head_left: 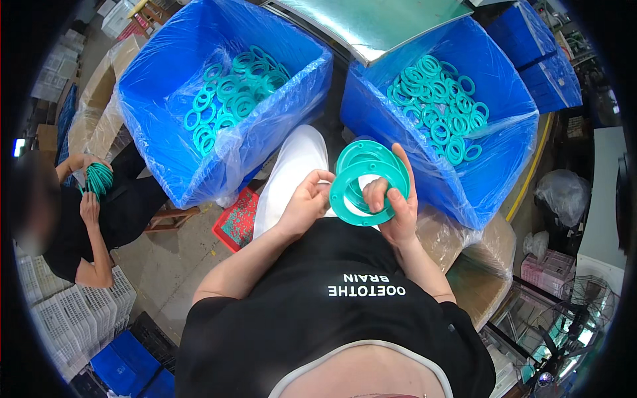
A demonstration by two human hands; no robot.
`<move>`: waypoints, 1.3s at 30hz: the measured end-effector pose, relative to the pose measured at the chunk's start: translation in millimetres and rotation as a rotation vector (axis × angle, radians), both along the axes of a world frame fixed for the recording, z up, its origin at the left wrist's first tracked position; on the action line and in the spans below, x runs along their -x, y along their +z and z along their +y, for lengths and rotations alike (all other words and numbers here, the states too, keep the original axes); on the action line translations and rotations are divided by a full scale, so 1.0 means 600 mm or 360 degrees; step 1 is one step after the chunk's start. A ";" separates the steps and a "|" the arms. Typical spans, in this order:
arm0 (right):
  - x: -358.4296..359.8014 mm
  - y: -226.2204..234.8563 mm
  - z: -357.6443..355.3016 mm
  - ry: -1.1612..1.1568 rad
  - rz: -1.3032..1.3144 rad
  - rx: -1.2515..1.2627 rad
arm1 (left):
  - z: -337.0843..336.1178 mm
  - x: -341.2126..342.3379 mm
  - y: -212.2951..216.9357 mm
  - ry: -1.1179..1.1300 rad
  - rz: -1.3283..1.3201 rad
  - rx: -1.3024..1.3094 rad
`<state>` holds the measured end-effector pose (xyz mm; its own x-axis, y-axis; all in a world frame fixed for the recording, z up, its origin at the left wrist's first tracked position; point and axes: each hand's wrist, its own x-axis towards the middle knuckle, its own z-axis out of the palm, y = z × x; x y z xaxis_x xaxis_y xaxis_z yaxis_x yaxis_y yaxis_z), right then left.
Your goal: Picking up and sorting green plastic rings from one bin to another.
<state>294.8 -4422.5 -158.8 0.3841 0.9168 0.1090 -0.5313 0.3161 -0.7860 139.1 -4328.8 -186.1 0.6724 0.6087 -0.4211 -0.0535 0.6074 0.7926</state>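
Note:
Several flat green plastic rings [342, 182] with small holes in their rims are stacked loosely in front of my body. My right hand [399, 215] grips them, with fingers curled through the centre opening and the thumb on the near rim. At the stack's left edge, my left hand [306, 204] is closed in a pinch, thumb and fingertips together. Whether those fingertips grip the rim or something small is hidden. Beyond my hands, a blue lined bin [156, 73] on the left and another blue bin [507, 96] on the right hold many similar green rings.
A red tray [229, 247] of tiny green pieces sits on the floor by my leg. At left, another person [93, 232] holds a bundle of green rings. A cardboard box [488, 282] stands below the right bin. A metal-edged panel [371, 26] lies between the bins' far ends.

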 end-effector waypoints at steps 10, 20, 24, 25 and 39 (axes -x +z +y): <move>-0.012 -0.013 -0.002 0.0210 0.0255 0.0171 | 0.002 -0.012 0.004 -0.0011 -0.0019 0.0227; -0.013 -0.037 0.004 -0.0007 0.0409 0.0449 | 0.035 0.007 -0.011 -0.0095 -0.0131 -0.0177; -0.009 -0.032 0.006 -0.0034 0.0259 0.0498 | 0.031 0.006 -0.007 -0.0073 -0.0134 -0.0068; -0.008 -0.035 0.008 -0.0043 0.0188 0.0518 | 0.029 0.005 -0.006 -0.0077 -0.0099 -0.0099; -0.037 -0.058 0.009 -0.0500 0.0056 0.0790 | 0.073 0.025 -0.008 0.0016 0.0075 -0.0570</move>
